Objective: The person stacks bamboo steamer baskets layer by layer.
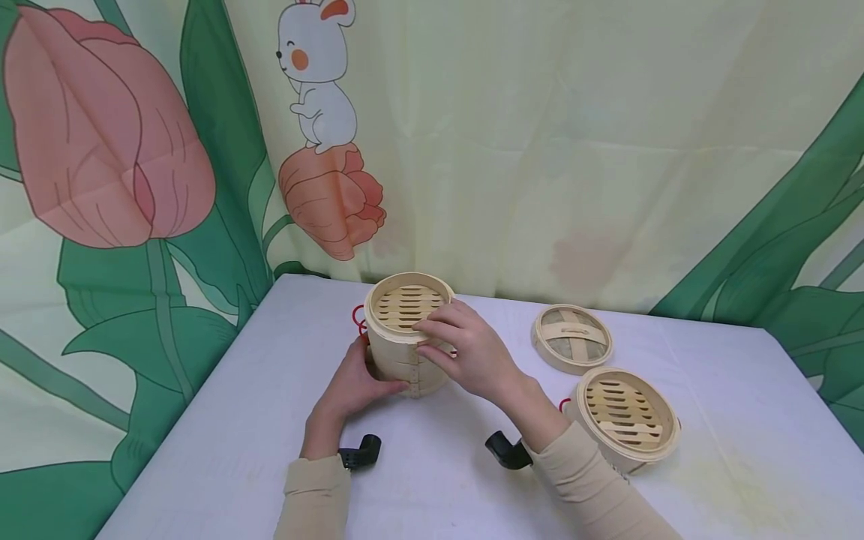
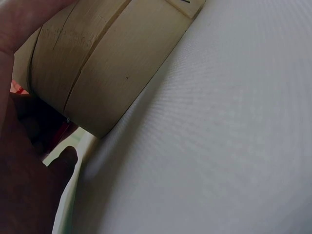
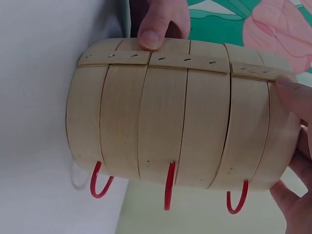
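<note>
A stack of round bamboo steamer baskets [image 1: 397,360] stands on the table, its slatted top basket [image 1: 405,306] facing up. In the right wrist view, three red loops stick out of the tiered side of the stack [image 3: 161,122]. My left hand [image 1: 352,381] grips the lower part from the left, thumb across the front. My right hand [image 1: 475,354] holds the top basket at its right rim, with the thumb on the outer wall and the fingers over the edge. From the left wrist, the stack's lower wall [image 2: 112,68] shows close to the cloth.
A bamboo lid [image 1: 575,331] with a crossed strap handle lies to the right. In front of it sits another slatted steamer basket [image 1: 624,411] with red loops. A white cloth [image 1: 432,495] covers the table, and a printed curtain [image 1: 513,150] hangs behind.
</note>
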`<state>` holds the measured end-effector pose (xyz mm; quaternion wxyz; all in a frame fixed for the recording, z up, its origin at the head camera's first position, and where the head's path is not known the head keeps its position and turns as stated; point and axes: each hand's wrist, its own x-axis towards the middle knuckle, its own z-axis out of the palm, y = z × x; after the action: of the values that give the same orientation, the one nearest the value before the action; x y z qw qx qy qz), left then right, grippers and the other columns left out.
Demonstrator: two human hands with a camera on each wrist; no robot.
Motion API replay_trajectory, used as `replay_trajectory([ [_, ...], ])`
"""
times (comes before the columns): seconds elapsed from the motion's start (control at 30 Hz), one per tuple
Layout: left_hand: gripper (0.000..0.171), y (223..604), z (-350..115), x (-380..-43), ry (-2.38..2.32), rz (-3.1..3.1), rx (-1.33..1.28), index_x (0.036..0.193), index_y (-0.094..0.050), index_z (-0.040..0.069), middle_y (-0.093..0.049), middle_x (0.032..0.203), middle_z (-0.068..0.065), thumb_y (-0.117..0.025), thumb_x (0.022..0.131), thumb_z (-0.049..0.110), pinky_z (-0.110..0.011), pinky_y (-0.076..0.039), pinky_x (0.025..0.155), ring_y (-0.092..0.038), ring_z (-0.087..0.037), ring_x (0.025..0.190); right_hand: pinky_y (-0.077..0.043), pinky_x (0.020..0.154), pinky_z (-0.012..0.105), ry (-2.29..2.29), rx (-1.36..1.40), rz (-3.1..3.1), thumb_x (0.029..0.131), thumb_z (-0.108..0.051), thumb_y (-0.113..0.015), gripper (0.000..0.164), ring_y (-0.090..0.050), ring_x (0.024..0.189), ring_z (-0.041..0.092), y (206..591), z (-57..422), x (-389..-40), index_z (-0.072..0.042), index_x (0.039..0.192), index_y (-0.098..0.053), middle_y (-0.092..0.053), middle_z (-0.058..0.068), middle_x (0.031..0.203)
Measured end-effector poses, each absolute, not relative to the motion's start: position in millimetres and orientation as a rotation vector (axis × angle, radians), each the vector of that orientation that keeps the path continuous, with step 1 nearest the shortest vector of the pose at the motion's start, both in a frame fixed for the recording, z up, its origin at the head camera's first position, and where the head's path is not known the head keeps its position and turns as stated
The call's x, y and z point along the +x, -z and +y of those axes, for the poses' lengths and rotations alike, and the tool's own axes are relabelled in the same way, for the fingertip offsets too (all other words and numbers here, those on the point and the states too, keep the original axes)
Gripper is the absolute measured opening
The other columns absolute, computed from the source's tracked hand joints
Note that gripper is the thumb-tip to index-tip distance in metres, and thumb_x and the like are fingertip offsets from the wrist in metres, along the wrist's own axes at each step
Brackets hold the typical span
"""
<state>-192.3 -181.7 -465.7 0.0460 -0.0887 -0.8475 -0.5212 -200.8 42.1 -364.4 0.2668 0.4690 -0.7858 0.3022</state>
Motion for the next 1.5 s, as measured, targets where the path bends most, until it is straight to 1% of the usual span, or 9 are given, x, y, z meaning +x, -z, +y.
replay_trajectory([
  [0.4, 0.105, 466.1, -182.5, -191.9, 1.566, -2.602, -0.256, 0.138, -0.033, 0.015, -0.046, 0.13, -0.003, -0.089, 0.054, 0.043, -0.043, -0.034, 0.101, -0.044, -0.02, 0.119, -0.043, 0.086, 0.028, -0.812, 1.261, -2.106, 0.075, -0.018, -0.079, 0.026, -0.053, 0.097, 0.018, 363.6, 41.2, -200.2, -0.008, 0.098, -0.07, -0.061, 0.001, 0.095],
  [0.73, 0.106, 466.0, -181.5, -192.2, 1.56, -2.607, -0.262, 0.138, -0.032, 0.015, -0.045, 0.13, -0.003, -0.089, 0.054, 0.044, -0.043, -0.033, 0.101, -0.043, -0.019, 0.119, -0.042, 0.088, 0.029, -0.854, 1.258, -2.074, 0.075, -0.018, -0.08, 0.037, -0.054, 0.1, 0.019, 357.3, 47.4, -198.4, -0.007, 0.108, -0.068, -0.061, 0.003, 0.104],
  [0.87, 0.107, 466.4, -182.1, -192.4, 1.563, -2.612, -0.25, 0.138, -0.032, 0.016, -0.045, 0.131, -0.002, -0.089, 0.053, 0.044, -0.044, -0.032, 0.102, -0.042, -0.019, 0.12, -0.044, 0.082, 0.029, -0.859, 1.259, -2.062, 0.075, -0.017, -0.08, 0.036, -0.054, 0.101, 0.019, 352.0, 53.1, -197.0, -0.008, 0.108, -0.069, -0.06, 0.003, 0.107],
  [0.97, 0.107, 467.0, -182.8, -192.7, 1.559, -2.613, -0.246, 0.138, -0.032, 0.015, -0.044, 0.131, -0.003, -0.089, 0.053, 0.045, -0.045, -0.032, 0.102, -0.042, -0.02, 0.121, -0.043, 0.077, 0.027, -0.865, 1.254, -2.049, 0.075, -0.017, -0.079, 0.037, -0.054, 0.095, 0.016, 347.9, 59.8, -195.5, -0.01, 0.11, -0.069, -0.06, 0.003, 0.109],
  [1.07, 0.107, 468.1, -182.4, -193.6, 1.563, -2.603, -0.25, 0.138, -0.033, 0.014, -0.045, 0.131, -0.003, -0.09, 0.052, 0.044, -0.045, -0.031, 0.103, -0.042, -0.02, 0.121, -0.042, 0.081, 0.028, -0.876, 1.255, -2.029, 0.076, -0.015, -0.078, 0.036, -0.054, 0.096, 0.017, 345.2, 69.5, -193.2, -0.01, 0.11, -0.069, -0.06, 0.004, 0.109],
  [1.13, 0.106, 468.7, -182.0, -193.7, 1.567, -2.605, -0.249, 0.137, -0.033, 0.014, -0.045, 0.13, -0.002, -0.09, 0.052, 0.044, -0.044, -0.031, 0.103, -0.042, -0.019, 0.121, -0.04, 0.087, 0.031, -0.883, 1.261, -2.009, 0.076, -0.012, -0.077, 0.033, -0.054, 0.099, 0.019, 345.5, 77.6, -190.6, -0.009, 0.108, -0.069, -0.06, 0.005, 0.109],
  [1.23, 0.105, 468.9, -181.5, -193.2, 1.576, -2.603, -0.247, 0.136, -0.034, 0.014, -0.046, 0.13, -0.002, -0.091, 0.052, 0.042, -0.042, -0.031, 0.103, -0.042, -0.019, 0.121, -0.039, 0.091, 0.033, -0.902, 1.263, -1.973, 0.076, -0.009, -0.075, 0.031, -0.055, 0.102, 0.023, 347.9, 90.5, -185.3, -0.009, 0.107, -0.07, -0.061, 0.005, 0.107],
  [1.37, 0.105, 468.4, -181.8, -192.1, 1.566, -2.612, -0.239, 0.136, -0.034, 0.013, -0.045, 0.13, -0.004, -0.091, 0.052, 0.041, -0.042, -0.031, 0.103, -0.041, -0.02, 0.121, -0.04, 0.09, 0.032, -0.922, 1.249, -1.951, 0.079, -0.01, -0.073, 0.031, -0.056, 0.1, 0.025, 352.0, 105.1, -177.9, -0.009, 0.11, -0.068, -0.061, 0.006, 0.106],
  [1.5, 0.105, 468.2, -182.2, -191.8, 1.556, -2.624, -0.236, 0.137, -0.033, 0.012, -0.043, 0.131, -0.006, -0.09, 0.053, 0.041, -0.043, -0.029, 0.103, -0.04, -0.021, 0.122, -0.041, 0.089, 0.03, -0.917, 1.223, -1.943, 0.084, -0.016, -0.068, 0.027, -0.056, 0.099, 0.025, 354.5, 115.3, -170.9, -0.009, 0.111, -0.068, -0.062, 0.006, 0.106],
])
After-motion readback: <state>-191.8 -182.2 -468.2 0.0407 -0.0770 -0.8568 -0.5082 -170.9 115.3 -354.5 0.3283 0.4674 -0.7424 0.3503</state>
